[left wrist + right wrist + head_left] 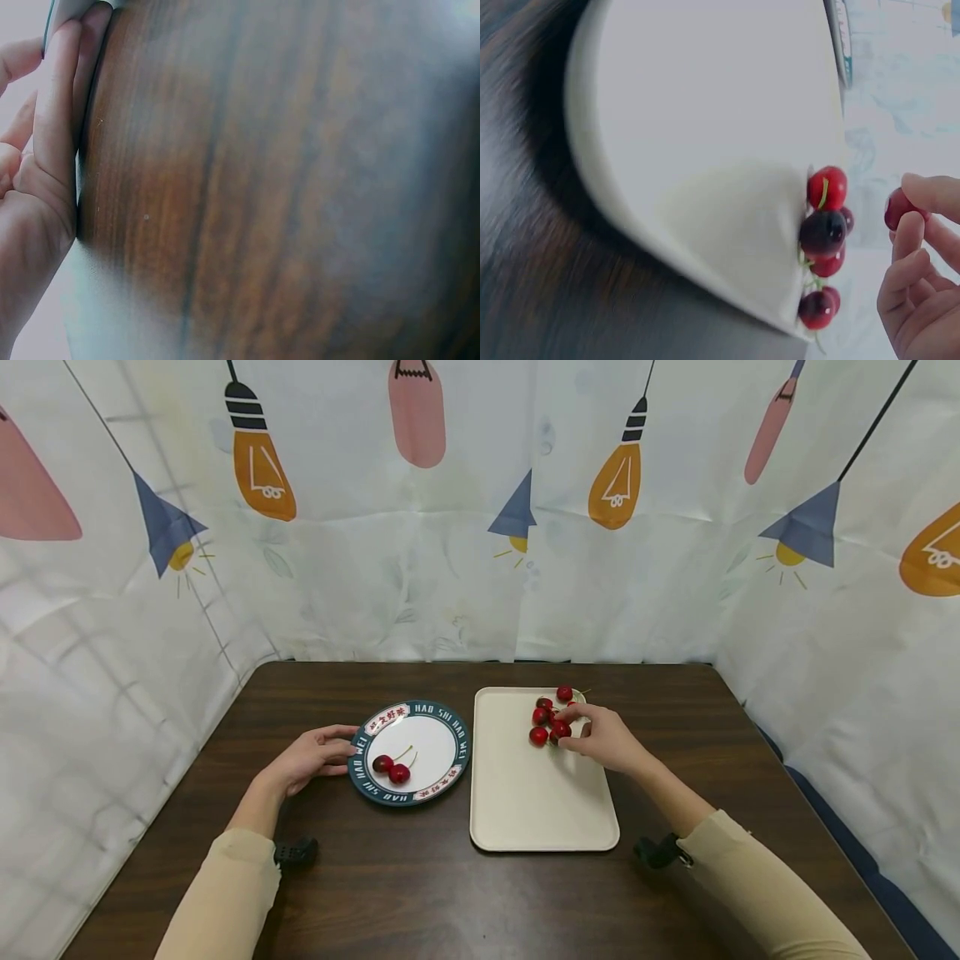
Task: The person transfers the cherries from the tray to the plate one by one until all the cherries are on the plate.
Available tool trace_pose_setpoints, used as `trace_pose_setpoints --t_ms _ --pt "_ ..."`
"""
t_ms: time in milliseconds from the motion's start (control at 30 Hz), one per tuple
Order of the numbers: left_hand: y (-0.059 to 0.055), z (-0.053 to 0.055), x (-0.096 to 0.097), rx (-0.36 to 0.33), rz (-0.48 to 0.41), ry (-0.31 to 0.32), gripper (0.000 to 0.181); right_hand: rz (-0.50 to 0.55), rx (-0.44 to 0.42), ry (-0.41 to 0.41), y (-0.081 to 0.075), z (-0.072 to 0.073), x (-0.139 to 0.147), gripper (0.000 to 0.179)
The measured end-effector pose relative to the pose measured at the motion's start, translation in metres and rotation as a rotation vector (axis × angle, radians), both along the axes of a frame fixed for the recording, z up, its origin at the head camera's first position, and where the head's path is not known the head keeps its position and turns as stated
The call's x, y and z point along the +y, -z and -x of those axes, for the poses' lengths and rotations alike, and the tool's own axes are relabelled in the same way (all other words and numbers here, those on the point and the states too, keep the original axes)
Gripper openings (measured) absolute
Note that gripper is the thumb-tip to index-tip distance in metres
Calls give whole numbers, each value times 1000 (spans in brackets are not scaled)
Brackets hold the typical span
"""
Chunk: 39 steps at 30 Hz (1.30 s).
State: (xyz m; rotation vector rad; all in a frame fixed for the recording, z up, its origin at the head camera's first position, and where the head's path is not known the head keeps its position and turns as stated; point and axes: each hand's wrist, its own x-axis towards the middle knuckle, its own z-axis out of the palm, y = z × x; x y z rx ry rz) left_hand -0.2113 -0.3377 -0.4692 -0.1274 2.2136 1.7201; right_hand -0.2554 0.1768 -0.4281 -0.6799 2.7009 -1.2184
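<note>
A round white plate with a dark teal lettered rim stands on the left side of the table and bears two red cherries with stems. My left hand grips its left rim; in the left wrist view the fingers reach the plate's edge, close to the tabletop. To the right lies a cream rectangular tray. Several dark red cherries sit in a group toward its far right corner. Over that group my right hand pinches one cherry between thumb and fingertips, apart from the others.
Plate and tray are side by side on a dark wood-grain table, a narrow gap between them. A pale curtain printed with lamps and bulbs hangs behind the table and along both sides.
</note>
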Motion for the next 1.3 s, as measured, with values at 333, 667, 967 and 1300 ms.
trace_pose_setpoints --t_ms 333,667,967,1300 --pt "1 2 0 3 1 3 60 40 16 -37 -3 2 -22 37" --pt "2 2 1 5 3 5 60 90 13 -89 -3 1 -44 34" --pt "2 2 -1 5 3 4 62 43 1 -133 -4 1 -67 36" --pt "3 1 -1 3 -5 4 62 8 -18 -204 -1 0 -100 34"
